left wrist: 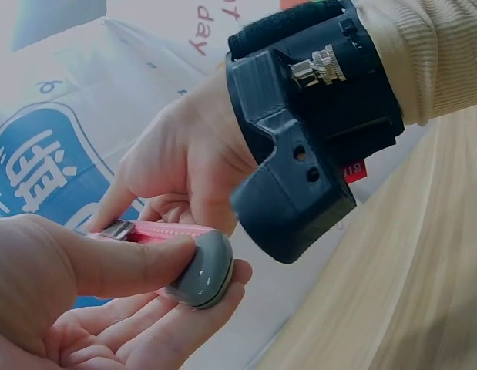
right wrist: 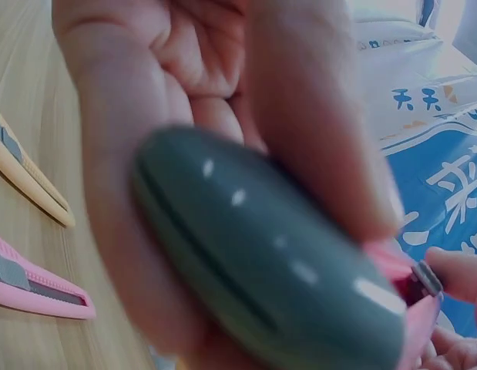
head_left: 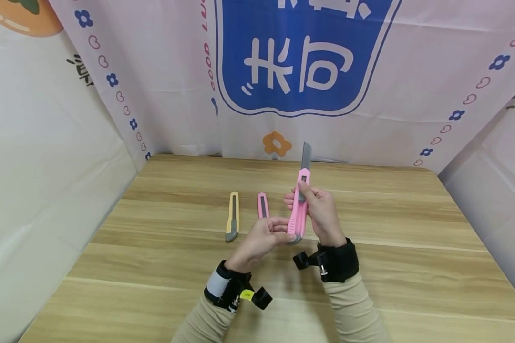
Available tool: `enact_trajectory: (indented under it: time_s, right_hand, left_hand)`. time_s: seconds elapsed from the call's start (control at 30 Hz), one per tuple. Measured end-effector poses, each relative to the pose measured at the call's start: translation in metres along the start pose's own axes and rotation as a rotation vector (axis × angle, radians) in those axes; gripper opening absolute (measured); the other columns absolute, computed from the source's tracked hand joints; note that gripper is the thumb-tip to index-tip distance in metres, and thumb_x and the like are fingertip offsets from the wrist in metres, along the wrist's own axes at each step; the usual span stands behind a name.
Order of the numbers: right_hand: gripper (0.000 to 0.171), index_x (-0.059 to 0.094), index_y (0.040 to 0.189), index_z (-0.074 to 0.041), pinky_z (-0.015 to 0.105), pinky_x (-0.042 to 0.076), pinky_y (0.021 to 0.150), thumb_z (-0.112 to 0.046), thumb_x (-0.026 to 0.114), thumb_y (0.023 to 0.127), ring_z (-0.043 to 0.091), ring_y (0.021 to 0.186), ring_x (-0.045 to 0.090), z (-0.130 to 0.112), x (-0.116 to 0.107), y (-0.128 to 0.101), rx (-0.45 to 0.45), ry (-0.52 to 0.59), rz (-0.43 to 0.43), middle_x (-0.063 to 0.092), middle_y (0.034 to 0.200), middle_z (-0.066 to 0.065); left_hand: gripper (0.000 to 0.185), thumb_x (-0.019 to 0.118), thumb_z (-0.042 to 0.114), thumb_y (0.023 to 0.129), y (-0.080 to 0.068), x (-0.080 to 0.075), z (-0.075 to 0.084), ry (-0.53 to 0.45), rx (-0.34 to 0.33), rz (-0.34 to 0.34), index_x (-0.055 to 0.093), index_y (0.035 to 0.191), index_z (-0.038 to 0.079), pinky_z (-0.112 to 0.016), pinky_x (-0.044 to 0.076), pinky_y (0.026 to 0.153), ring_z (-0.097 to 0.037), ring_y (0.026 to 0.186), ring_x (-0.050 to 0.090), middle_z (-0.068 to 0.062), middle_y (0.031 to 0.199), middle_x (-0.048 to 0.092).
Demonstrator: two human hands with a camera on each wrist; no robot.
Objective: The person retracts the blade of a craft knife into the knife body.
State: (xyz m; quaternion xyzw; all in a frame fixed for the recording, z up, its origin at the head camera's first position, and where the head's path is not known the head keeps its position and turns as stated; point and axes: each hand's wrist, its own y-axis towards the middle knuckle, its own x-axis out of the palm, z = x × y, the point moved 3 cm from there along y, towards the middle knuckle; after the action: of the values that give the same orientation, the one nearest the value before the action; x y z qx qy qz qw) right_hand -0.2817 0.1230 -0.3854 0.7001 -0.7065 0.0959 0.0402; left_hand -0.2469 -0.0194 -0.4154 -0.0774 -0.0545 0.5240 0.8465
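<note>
Above the middle of the wooden table, both hands hold a pink utility knife upright, its grey blade extended at the top. My left hand pinches the knife's grey end cap between thumb and fingers. Around the pink body, my right hand is curled, thumb on the slider. In the right wrist view the grey end cap fills the frame, blurred.
A yellow utility knife and a second, smaller pink utility knife lie on the table just left of the hands. Printed cloth walls close off the back and both sides.
</note>
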Motion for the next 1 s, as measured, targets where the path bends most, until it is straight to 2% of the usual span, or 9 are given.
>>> enact_trajectory:
  time_s: [0.3,0.53,0.77,0.87,1.0]
  right_hand:
    - [0.048,0.060,0.112,0.010,0.034,0.061,0.077,-0.036,0.055,0.097,0.009,0.070,0.074,0.0007,0.0019,0.0004,0.040,0.021,0.037,0.075,0.072,-0.004]
    - [0.047,0.063,0.102,0.009,0.033,0.061,0.072,-0.037,0.058,0.095,0.011,0.068,0.074,0.0026,0.0003,0.0006,0.011,0.034,0.079,0.074,0.069,-0.003]
    - [0.049,0.063,0.103,0.010,0.031,0.062,0.069,-0.037,0.060,0.094,0.011,0.066,0.074,0.0030,-0.0008,0.0011,0.014,0.026,0.087,0.074,0.067,-0.003]
    - [0.042,0.064,0.099,0.008,0.030,0.062,0.066,-0.034,0.059,0.095,0.011,0.065,0.074,0.0021,-0.0006,0.0008,0.002,0.044,0.086,0.074,0.066,-0.003]
    - [0.029,0.066,0.084,0.000,0.028,0.061,0.062,-0.025,0.058,0.097,0.012,0.062,0.073,0.0016,-0.0003,0.0008,-0.053,0.088,0.078,0.073,0.063,-0.001]
  left_hand:
    - [0.042,0.065,-0.002,0.086,0.0021,0.0025,-0.0032,-0.045,-0.005,0.016,0.055,0.127,-0.007,-0.026,0.058,0.088,-0.012,0.094,0.069,-0.027,0.121,0.065]
    - [0.042,0.064,-0.001,0.087,0.0017,0.0039,-0.0025,-0.046,-0.003,0.016,0.055,0.127,-0.006,-0.025,0.058,0.087,-0.012,0.095,0.068,-0.027,0.121,0.065]
    - [0.042,0.064,-0.002,0.087,0.0011,0.0048,-0.0020,-0.050,0.008,0.025,0.054,0.128,-0.007,-0.024,0.058,0.087,-0.011,0.095,0.068,-0.027,0.120,0.065]
    - [0.042,0.064,-0.002,0.087,0.0011,0.0050,-0.0019,-0.051,0.013,0.030,0.055,0.127,-0.007,-0.024,0.058,0.087,-0.010,0.094,0.068,-0.028,0.120,0.065]
    - [0.042,0.064,-0.003,0.086,0.0011,0.0055,-0.0016,-0.052,0.024,0.023,0.054,0.127,-0.008,-0.025,0.058,0.087,-0.012,0.095,0.069,-0.028,0.120,0.064]
